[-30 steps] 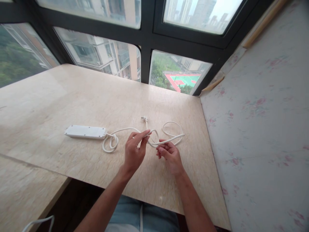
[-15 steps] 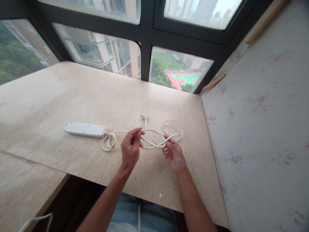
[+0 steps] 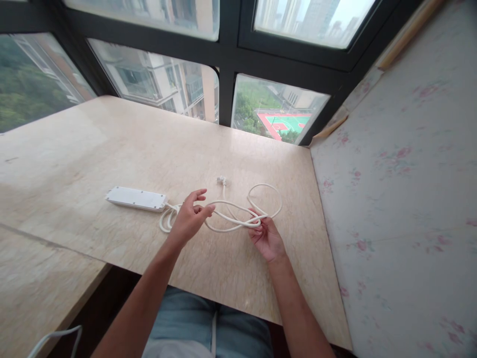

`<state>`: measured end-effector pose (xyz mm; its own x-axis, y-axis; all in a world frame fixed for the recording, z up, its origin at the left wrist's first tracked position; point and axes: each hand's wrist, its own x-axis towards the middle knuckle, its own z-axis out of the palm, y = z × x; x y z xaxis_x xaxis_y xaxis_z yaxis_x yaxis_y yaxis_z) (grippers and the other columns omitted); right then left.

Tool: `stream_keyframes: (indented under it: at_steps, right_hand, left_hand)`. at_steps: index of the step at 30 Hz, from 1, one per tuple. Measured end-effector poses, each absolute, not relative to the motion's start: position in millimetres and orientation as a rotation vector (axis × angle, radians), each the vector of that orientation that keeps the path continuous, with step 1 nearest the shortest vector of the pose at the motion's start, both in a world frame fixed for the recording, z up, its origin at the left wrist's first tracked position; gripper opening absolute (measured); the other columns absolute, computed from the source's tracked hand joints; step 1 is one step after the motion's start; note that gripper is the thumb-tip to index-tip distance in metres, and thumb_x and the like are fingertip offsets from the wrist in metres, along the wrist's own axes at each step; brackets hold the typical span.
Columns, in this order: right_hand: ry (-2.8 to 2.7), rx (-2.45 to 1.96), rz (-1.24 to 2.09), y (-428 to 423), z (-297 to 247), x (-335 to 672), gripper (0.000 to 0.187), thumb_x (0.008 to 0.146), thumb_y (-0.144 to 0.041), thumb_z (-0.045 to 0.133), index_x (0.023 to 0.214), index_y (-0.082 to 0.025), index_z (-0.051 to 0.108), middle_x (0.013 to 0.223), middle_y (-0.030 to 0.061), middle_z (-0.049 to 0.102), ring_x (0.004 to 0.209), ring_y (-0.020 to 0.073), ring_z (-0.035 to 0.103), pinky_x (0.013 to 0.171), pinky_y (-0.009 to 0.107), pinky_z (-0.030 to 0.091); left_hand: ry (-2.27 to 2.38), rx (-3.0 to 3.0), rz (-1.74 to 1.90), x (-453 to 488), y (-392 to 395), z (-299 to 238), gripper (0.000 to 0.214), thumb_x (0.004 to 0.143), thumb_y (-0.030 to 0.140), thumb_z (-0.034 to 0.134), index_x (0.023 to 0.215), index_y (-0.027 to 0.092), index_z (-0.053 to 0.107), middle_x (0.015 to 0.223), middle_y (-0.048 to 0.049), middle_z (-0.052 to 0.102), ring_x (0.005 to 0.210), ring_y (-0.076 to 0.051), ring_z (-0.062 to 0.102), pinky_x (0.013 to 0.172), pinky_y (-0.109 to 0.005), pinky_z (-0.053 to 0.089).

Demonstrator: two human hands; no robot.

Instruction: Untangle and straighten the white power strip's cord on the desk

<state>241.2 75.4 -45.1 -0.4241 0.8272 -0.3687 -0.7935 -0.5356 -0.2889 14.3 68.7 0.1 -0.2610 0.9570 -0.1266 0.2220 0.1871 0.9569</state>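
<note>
Cord [image 3: 223, 231] partly hidden behind left grip [image 3: 187, 220]

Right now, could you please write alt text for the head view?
The right hand holds a looped white cable; the open left hand is close by. A white power strip lies on a pale surface by windows.

White cord [image 3: 223, 231] and power strip [image 3: 136, 198]; beige, veined countertop [image 3: 179, 154]; pale wallpaper [image 3: 402, 199] (faintly pink-flowered).

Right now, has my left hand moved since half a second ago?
Yes. Judged against the dark window post, your left hand has shifted left, toward the white power strip.
</note>
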Motion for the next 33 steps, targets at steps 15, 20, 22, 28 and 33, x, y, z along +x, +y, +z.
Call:
stream_keyframes:
  at_steps: [15,20,22,28,33]
  right_hand:
    - [-0.068,-0.570,2.011,69,-39,235,0.037,0.077,-0.007,0.060,0.115,-0.008,0.061,0.077,0.0013,0.064,0.058,0.0038,0.055,0.053,0.009,0.052]
    - [-0.075,-0.571,1.983,72,-38,240,0.037,0.078,-0.006,0.058,0.115,-0.011,0.060,0.076,0.0001,0.064,0.058,0.0036,0.056,0.054,0.009,0.053]
    - [0.011,-0.532,1.976,75,-38,244,0.037,0.079,-0.005,0.057,0.115,-0.012,0.058,0.073,-0.0012,0.061,0.059,0.0036,0.056,0.051,0.008,0.051]
    - [0.205,-0.394,1.970,84,-40,259,0.039,0.080,-0.002,0.055,0.117,-0.012,0.052,0.069,-0.0040,0.054,0.058,0.0028,0.055,0.049,0.007,0.050]
    - [0.074,-0.363,1.898,86,-37,263,0.042,0.081,-0.003,0.055,0.121,-0.014,0.048,0.070,-0.0058,0.054,0.052,0.0005,0.050,0.046,0.006,0.046]
  left_hand:
    - [1.814,2.220,1.115,110,8,-9,0.028,0.089,0.020,0.055,0.117,0.014,0.054,0.112,-0.0133,0.062,0.105,-0.025,0.056,0.088,-0.041,0.046]
    - [1.792,2.231,0.990,101,27,-5,0.014,0.092,0.014,0.047,0.094,0.017,0.061,0.084,-0.0062,0.064,0.080,-0.020,0.058,0.071,-0.033,0.044]
    - [1.769,2.241,1.029,89,27,-3,0.018,0.091,0.009,0.046,0.097,0.017,0.061,0.084,-0.0057,0.064,0.081,-0.020,0.058,0.072,-0.034,0.043]
    - [1.718,2.076,1.350,36,8,-8,0.021,0.090,0.008,0.042,0.094,0.018,0.059,0.095,-0.0067,0.067,0.091,-0.018,0.062,0.081,-0.032,0.048]
    - [1.726,1.849,1.370,-10,-12,-26,0.015,0.086,0.013,0.046,0.092,0.019,0.058,0.118,-0.0092,0.064,0.112,-0.020,0.060,0.095,-0.039,0.048]
